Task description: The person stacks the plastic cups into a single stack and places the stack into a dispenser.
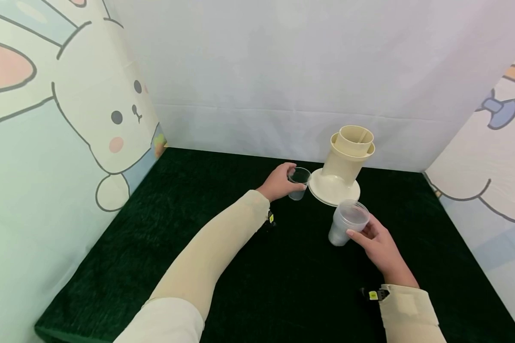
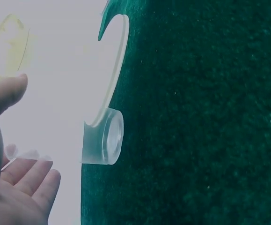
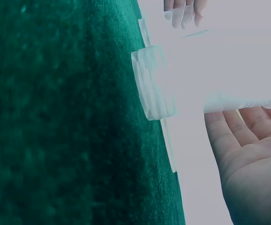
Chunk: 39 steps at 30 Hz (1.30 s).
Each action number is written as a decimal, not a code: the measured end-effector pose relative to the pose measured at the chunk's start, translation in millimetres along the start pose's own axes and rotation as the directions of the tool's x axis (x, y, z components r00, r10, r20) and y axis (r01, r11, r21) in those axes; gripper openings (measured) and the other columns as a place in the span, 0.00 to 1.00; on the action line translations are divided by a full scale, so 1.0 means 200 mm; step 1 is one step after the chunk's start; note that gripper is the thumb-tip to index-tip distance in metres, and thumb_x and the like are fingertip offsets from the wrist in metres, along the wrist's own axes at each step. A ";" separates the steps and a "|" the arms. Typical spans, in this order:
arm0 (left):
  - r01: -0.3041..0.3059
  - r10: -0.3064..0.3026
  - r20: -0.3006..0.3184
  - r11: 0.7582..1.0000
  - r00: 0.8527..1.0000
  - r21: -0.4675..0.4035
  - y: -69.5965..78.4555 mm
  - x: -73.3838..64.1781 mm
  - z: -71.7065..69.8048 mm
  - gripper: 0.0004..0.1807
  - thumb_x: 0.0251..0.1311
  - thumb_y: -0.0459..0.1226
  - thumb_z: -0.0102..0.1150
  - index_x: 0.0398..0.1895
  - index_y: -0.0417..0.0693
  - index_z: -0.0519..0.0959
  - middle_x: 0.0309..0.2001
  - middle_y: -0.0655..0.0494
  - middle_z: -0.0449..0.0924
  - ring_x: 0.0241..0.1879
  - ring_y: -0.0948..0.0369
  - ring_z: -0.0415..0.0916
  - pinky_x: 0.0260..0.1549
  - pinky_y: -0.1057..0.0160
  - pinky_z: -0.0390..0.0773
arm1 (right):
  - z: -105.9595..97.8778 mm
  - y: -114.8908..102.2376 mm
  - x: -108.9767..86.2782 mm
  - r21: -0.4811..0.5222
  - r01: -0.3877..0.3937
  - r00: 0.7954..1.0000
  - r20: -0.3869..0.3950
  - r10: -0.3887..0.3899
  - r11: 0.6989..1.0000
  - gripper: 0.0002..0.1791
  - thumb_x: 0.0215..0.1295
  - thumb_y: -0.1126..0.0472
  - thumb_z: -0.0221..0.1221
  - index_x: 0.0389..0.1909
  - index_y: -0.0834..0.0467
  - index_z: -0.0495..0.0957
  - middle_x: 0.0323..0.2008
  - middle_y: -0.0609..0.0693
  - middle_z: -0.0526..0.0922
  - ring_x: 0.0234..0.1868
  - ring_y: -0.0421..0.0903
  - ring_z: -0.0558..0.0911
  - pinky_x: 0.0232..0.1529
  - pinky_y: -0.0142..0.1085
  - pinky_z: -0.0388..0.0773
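My left hand (image 1: 279, 183) grips a single clear plastic cup (image 1: 298, 191) near its rim, thumb on one side and fingers on the other. The same cup (image 2: 105, 140) shows its base over the green cloth in the left wrist view. A stack of nested clear plastic cups (image 1: 341, 228) is in my right hand (image 1: 379, 247), held upright between thumb and fingers; its ridged lower end (image 3: 154, 84) appears in the right wrist view. Between and behind the hands stands a cream plastic cylinder (image 1: 345, 166) on a round base, with an open cream tube (image 1: 355, 139) in its top.
Dark green plush cloth (image 1: 223, 305) covers the table. A white curtain (image 1: 257, 71) hangs along the back edge. Printed cartoon panels (image 1: 90, 95) border the left and right sides. The cylinder's round base (image 1: 332, 190) lies close to the single cup.
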<state>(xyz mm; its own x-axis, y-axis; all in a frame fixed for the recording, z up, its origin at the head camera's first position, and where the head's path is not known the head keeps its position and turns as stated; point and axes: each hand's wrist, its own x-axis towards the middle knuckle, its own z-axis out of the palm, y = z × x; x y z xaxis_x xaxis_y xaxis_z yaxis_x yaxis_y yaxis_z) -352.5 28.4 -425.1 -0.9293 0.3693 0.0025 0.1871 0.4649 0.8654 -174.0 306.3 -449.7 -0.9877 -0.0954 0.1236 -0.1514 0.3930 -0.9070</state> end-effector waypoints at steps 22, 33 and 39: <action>-0.034 0.034 0.011 0.999 0.999 -0.036 0.04 -0.03 0.00 0.45 0.60 0.47 0.75 0.77 0.49 0.64 0.69 0.52 0.71 0.67 0.58 0.70 0.63 0.56 0.75 | 0.00 0.00 0.01 -0.014 -0.021 1.000 -0.002 0.021 1.000 0.36 0.76 0.51 0.61 0.78 0.57 0.60 0.70 0.61 0.68 0.61 0.37 0.75 0.52 0.22 0.75; -0.102 0.108 0.084 0.992 0.991 -0.070 0.14 -0.09 0.02 0.45 0.59 0.46 0.77 0.76 0.46 0.65 0.66 0.51 0.72 0.64 0.56 0.71 0.60 0.59 0.76 | 0.00 -0.01 0.00 -0.006 -0.031 1.000 -0.002 0.031 1.000 0.37 0.76 0.52 0.61 0.79 0.57 0.59 0.70 0.61 0.68 0.60 0.36 0.75 0.52 0.22 0.75; -0.149 0.162 0.131 0.983 0.978 -0.104 0.22 -0.13 0.02 0.44 0.58 0.45 0.77 0.75 0.47 0.66 0.64 0.55 0.74 0.64 0.55 0.72 0.57 0.63 0.77 | 0.00 -0.02 -0.01 0.014 -0.019 1.000 0.000 0.019 1.000 0.36 0.76 0.55 0.61 0.79 0.57 0.59 0.70 0.61 0.68 0.59 0.33 0.75 0.52 0.22 0.75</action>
<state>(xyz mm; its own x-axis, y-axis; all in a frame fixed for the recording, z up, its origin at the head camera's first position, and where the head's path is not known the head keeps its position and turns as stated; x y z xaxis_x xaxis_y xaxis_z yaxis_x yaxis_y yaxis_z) -319.5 42.6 -388.1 -0.8369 0.5420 0.0765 0.2888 0.3186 0.9028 -172.5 305.3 -447.0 -0.9904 -0.0877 0.1069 -0.1325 0.3816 -0.9148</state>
